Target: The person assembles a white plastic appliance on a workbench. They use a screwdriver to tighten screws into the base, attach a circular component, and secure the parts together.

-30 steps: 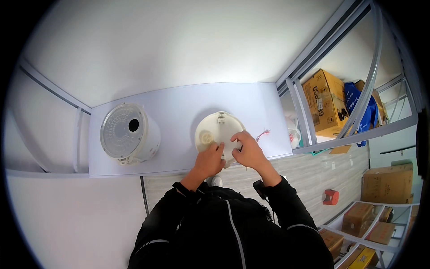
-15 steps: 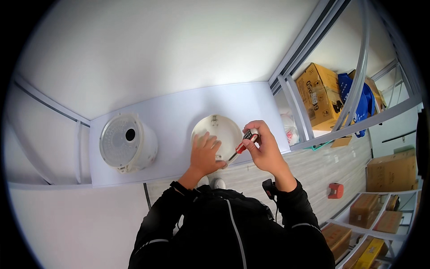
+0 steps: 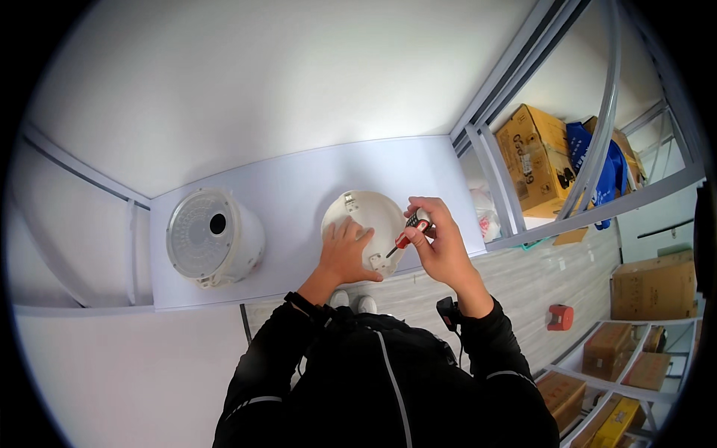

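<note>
A round white appliance base lies flat on the white table. My left hand rests flat on its near left part, fingers spread. My right hand grips a small screwdriver with a red and black handle, tilted, its tip on a small fitting at the base's near edge. A white rice-cooker body lies on its side to the left, its perforated round end facing up.
A metal rack stands to the right with a cardboard box and a blue bag. Several more boxes sit on shelves at right. A small red object lies on the wood-look floor.
My right hand has lifted off the base and drawn back to the right with the screwdriver, then angled its tip down onto the near edge. The left hand stays pressed on the base.
</note>
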A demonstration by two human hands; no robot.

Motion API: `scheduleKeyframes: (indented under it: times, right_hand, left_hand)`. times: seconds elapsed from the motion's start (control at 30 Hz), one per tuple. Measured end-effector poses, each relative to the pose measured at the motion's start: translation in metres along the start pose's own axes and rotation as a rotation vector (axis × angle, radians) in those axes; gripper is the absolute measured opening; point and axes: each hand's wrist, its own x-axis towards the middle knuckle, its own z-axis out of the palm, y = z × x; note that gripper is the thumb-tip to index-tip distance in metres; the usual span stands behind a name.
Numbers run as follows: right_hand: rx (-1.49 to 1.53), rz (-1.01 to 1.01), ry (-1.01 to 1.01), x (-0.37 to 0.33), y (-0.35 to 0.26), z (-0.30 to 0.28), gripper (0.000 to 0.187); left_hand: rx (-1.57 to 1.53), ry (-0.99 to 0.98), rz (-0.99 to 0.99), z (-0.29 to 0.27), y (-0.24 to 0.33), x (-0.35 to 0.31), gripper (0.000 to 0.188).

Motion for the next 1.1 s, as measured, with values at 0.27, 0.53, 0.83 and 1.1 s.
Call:
scheduleKeyframes:
  times: [0.27,0.53,0.83,1.1]
  right_hand:
    - [-0.402,-0.227,-0.118,-0.004,0.032,0.007,0.040]
    - [-0.344,-0.242,-0.031,-0.015,0.058,0.014,0.038]
    - [-0.298,-0.180,-0.030,-0.022,0.066,0.015,0.033]
    - [-0.310,-0.205,-0.030,-0.020,0.064,0.014,0.035]
  left_hand:
    - [0.047,-0.144,-0.051,-0.010,0.011,0.009,0.120]
    - [0.110,-0.235,-0.116,-0.016,0.025,0.016,0.122]
    - [0.109,-0.295,-0.156,-0.020,0.031,0.020,0.124]
    - [0.102,-0.288,-0.157,-0.020,0.031,0.018,0.125]
